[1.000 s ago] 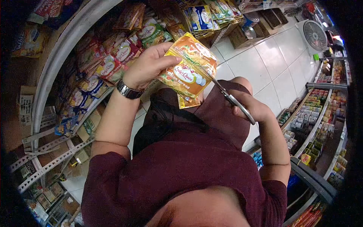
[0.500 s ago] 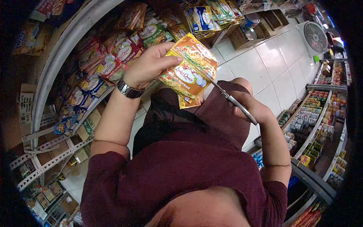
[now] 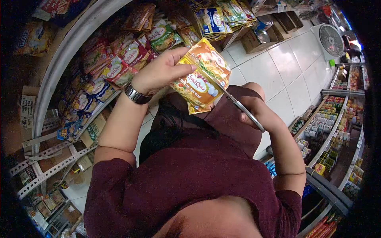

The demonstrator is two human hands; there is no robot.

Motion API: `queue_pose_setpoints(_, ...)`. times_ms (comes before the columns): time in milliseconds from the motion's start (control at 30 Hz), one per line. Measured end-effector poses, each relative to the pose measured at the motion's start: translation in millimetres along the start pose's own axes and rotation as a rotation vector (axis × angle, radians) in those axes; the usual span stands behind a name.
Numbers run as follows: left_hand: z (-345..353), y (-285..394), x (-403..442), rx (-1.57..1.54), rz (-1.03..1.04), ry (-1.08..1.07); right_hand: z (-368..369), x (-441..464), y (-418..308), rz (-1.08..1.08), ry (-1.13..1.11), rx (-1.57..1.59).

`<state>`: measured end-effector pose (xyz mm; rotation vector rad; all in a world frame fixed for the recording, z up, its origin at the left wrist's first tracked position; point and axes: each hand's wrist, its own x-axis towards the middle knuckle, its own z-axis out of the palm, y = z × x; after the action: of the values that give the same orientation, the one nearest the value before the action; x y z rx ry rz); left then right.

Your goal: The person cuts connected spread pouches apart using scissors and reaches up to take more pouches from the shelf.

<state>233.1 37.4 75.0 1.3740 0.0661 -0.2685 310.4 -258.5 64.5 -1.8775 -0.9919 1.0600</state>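
My left hand (image 3: 164,70) pinches a strip of bacon spread sachets (image 3: 195,88) by its left edge, thumb on top. The sachets are orange and yellow, joined along a seam. Below them, the end of another sachet (image 3: 197,108) shows over my lap. In my right hand (image 3: 258,112) is a pair of scissors (image 3: 239,104), its metal blades at the seam between the two upper sachets. How far the blades are apart is hard to make out. A metal watch (image 3: 137,94) sits on my left wrist.
A shelf at the left holds piles of spread sachets (image 3: 131,53), close to my left hand. More packs (image 3: 214,20) and a cardboard box (image 3: 254,39) stand ahead. Shelves of cans (image 3: 321,123) line the right, with a fan (image 3: 330,38) beyond the tiled floor (image 3: 278,67).
The scissors have moved slightly to the left and further along the seam, with my right hand following. The sachets have shifted a little to the right and downward.
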Motion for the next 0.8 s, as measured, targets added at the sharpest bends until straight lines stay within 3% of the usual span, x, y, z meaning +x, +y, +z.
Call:
queue_pose_setpoints(200, 2, 1, -1, 0.008, 0.035, 0.004, 9, 7, -5, 0.006, 0.013, 0.166)
queue_pose_setpoints(467, 0, 0, -1, 0.027, -0.011, 0.019, 14, 2, 9, 0.015, 0.036, 0.049)
queue_pose_setpoints(633, 0, -3, 3, -0.025, 0.227, 0.131, 15, -2, 13, 0.034, 0.021, 0.018)
queue_pose_setpoints(800, -2, 1, -2, -0.013, 0.218, 0.026, 15, -2, 11, 0.037, 0.008, 0.084)
